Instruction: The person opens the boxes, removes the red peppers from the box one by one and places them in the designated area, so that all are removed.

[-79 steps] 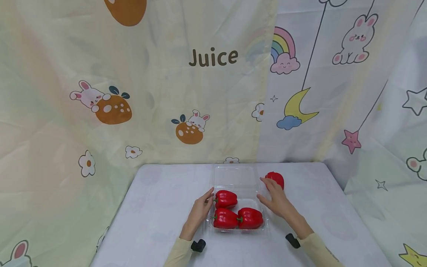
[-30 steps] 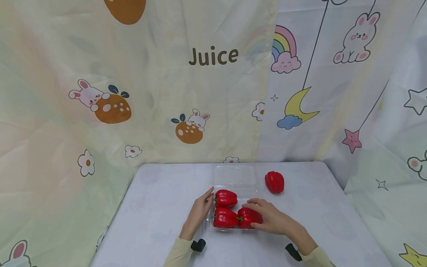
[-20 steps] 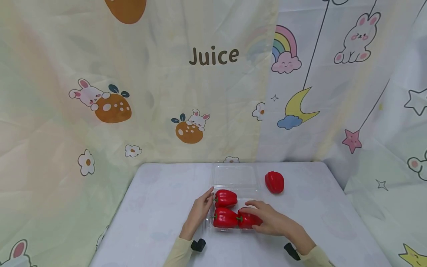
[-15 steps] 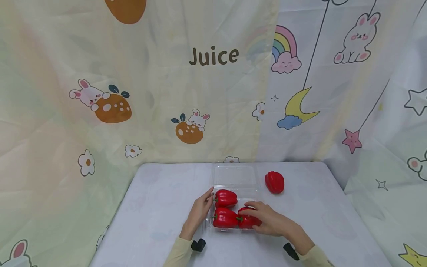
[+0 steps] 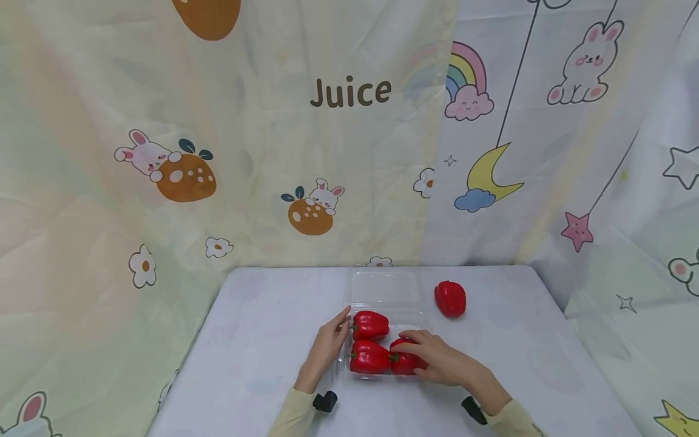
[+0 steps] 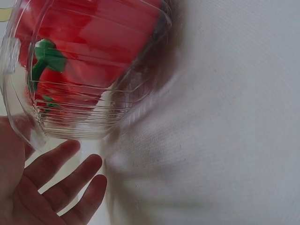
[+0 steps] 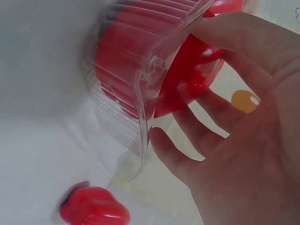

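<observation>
A clear plastic clamshell box [image 5: 349,369] stands on the table with its lid [image 5: 384,289] laid back. Inside are three red bell peppers with green stems: one at the back left [image 5: 370,325], one at the front left [image 5: 369,357] and one at the front right [image 5: 403,364]. My right hand [image 5: 446,361] grips the front right pepper, fingers over its far side and thumb on the near side; the right wrist view shows this pepper [image 7: 190,70] above the rim. At the box's left side, my left hand [image 5: 324,347] rests with relaxed fingers; its thumb is partly hidden behind the rim.
Another red bell pepper [image 5: 450,298] lies on the white-covered table [image 5: 262,352], right of the lid. Behind the table hangs a patterned curtain [image 5: 246,158].
My right hand has come from beside the loose pepper, left and nearer, to the front right pepper in the box and now grips it. My left hand has stayed put.
</observation>
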The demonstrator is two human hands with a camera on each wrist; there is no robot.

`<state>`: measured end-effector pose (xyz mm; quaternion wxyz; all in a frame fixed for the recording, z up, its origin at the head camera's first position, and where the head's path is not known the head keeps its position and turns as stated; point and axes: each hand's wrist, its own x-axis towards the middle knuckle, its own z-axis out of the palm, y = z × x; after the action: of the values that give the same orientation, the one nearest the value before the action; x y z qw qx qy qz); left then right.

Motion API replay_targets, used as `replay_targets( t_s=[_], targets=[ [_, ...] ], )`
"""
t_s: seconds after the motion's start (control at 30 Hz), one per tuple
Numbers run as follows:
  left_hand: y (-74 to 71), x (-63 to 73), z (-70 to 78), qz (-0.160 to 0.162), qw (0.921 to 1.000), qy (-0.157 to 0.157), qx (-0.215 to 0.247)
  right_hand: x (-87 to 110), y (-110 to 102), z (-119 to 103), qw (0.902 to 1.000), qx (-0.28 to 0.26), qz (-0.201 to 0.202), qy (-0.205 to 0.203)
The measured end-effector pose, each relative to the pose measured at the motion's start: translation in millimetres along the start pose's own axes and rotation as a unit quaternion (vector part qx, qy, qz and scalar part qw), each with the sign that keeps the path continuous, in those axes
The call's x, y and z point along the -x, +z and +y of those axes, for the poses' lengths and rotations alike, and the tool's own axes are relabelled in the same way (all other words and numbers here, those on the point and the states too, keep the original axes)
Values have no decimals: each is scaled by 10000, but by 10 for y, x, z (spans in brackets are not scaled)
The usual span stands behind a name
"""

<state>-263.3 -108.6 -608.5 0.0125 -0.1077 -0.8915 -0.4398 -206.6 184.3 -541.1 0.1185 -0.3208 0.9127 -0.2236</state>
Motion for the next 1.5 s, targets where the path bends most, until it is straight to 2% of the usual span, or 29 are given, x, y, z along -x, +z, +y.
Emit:
replay_targets(
  t_s=[0.57,0.97,1.5],
  targets=[
    [-6,4,6,-58,10000,-21,72,0,26,14,9998,-40,127,171],
    [9,0,-17,-13,10000,60,4,-4,49,48,9998,-2,202,61],
    [12,14,-13,-22,10000,-3,-9,19,50,48,9989,-333,341,51]
  ],
)
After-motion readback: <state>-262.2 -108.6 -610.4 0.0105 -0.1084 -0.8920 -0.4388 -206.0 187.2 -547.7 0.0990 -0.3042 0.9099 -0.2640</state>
